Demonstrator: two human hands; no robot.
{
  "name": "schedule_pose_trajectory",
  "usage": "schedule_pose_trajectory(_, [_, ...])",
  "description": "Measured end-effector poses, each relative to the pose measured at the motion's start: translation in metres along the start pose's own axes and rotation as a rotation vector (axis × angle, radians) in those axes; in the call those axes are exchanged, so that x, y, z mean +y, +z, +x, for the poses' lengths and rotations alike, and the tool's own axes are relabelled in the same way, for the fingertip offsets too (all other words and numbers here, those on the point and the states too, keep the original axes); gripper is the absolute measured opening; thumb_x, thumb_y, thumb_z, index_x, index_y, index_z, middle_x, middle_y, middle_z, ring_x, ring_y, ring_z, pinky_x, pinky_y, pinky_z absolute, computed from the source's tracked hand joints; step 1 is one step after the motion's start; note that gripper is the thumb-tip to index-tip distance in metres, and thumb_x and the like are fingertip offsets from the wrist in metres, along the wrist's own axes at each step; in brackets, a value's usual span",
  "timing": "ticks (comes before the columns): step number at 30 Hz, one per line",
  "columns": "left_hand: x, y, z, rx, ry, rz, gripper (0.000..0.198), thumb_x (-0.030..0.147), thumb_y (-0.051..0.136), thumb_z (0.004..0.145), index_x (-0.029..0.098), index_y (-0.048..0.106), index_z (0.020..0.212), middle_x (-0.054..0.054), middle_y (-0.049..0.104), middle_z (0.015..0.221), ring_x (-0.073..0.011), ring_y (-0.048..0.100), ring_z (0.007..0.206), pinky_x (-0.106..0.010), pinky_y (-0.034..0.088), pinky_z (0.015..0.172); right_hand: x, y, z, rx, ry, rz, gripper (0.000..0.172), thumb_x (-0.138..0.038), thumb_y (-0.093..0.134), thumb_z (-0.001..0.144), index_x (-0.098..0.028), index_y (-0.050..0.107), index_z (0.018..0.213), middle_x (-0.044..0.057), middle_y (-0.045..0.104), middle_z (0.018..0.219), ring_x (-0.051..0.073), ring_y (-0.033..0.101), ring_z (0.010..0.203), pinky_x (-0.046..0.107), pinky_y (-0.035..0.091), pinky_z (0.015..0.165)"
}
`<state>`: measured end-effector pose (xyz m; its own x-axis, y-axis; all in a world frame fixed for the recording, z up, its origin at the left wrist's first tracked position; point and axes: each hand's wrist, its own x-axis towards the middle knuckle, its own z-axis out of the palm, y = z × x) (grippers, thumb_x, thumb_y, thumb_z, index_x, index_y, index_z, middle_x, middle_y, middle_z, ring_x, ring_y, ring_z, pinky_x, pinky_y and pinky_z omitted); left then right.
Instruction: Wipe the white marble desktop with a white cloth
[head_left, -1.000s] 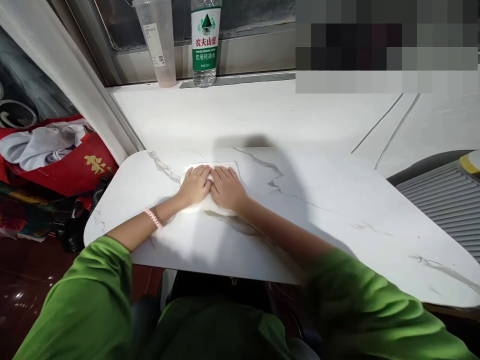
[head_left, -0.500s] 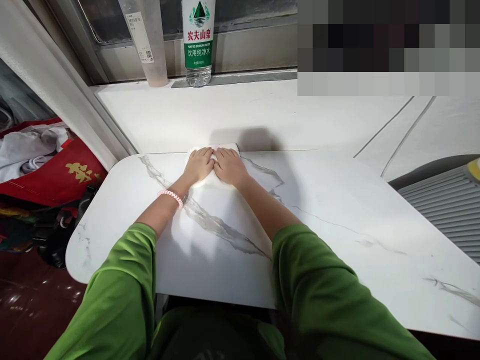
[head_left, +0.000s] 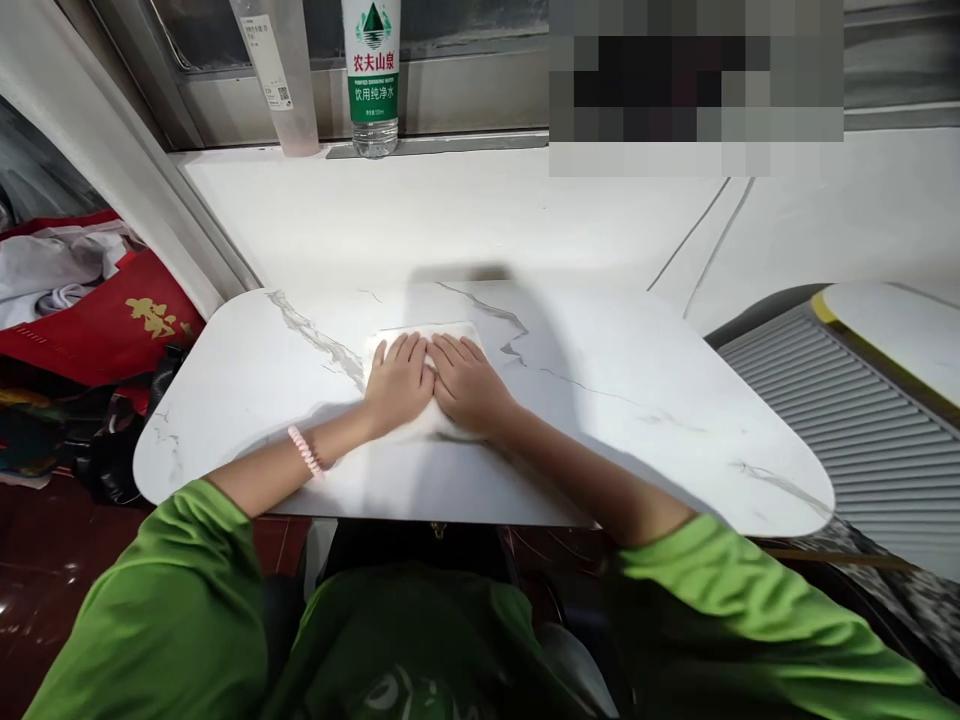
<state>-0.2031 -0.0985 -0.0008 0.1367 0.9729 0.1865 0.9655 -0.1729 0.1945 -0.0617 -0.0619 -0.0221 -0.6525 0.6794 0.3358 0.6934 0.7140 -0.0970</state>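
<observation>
A white folded cloth [head_left: 433, 424] lies on the white marble-patterned table [head_left: 637, 370], near its middle. My left hand [head_left: 401, 382] rests flat on the cloth's left part, fingers stretched forward. Beside it, my right hand [head_left: 466, 382] is flat on the right part, and the two thumbs meet or nearly touch. Both palms press down from above, with no fingers wrapped round the cloth. The hands cover much of it; its far edge shows beyond the fingertips. A pink coiled band [head_left: 305, 452] circles my left wrist.
On the window ledge stand a water bottle [head_left: 373, 80] and a tall translucent cup [head_left: 279, 85]. A red bag [head_left: 105, 315] with white items sits left of the table. At the right is a grey ribbed surface [head_left: 832, 420]. A wall [head_left: 450, 220] borders the far edge.
Both hands and the cloth have moved back toward me, away from the table's far edge. My elbows are bent further outward. The view has shifted, showing more of the right side.
</observation>
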Motion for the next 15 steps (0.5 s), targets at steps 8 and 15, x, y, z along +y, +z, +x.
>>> schedule_pose_trajectory(8, [0.035, -0.004, -0.066, -0.041, 0.18, 0.04, 0.048, 0.023, 0.035, 0.096, 0.007, 0.045, 0.14, -0.017, 0.046, 0.148, -0.0283, 0.037, 0.141, -0.051, 0.025, 0.117, -0.032, -0.027, -0.081, -0.002, -0.014, -0.034, 0.054, -0.025, 0.029, 0.094, 0.002, 0.048, 0.138, 0.022, 0.048, 0.146, 0.031, 0.04, 0.139, 0.05, 0.031, 0.115])
schedule_pose_trajectory(15, [0.024, 0.0, -0.017, -0.099, 0.128, -0.014, 0.048, 0.019, 0.035, 0.095, 0.008, 0.044, 0.14, -0.015, 0.044, 0.15, -0.0254, 0.034, 0.143, -0.048, 0.016, 0.122, -0.004, -0.017, -0.041, 0.015, 0.057, 0.024, 0.049, -0.023, 0.033, 0.091, -0.004, 0.054, 0.131, 0.02, 0.055, 0.14, 0.032, 0.047, 0.132, 0.049, 0.033, 0.113])
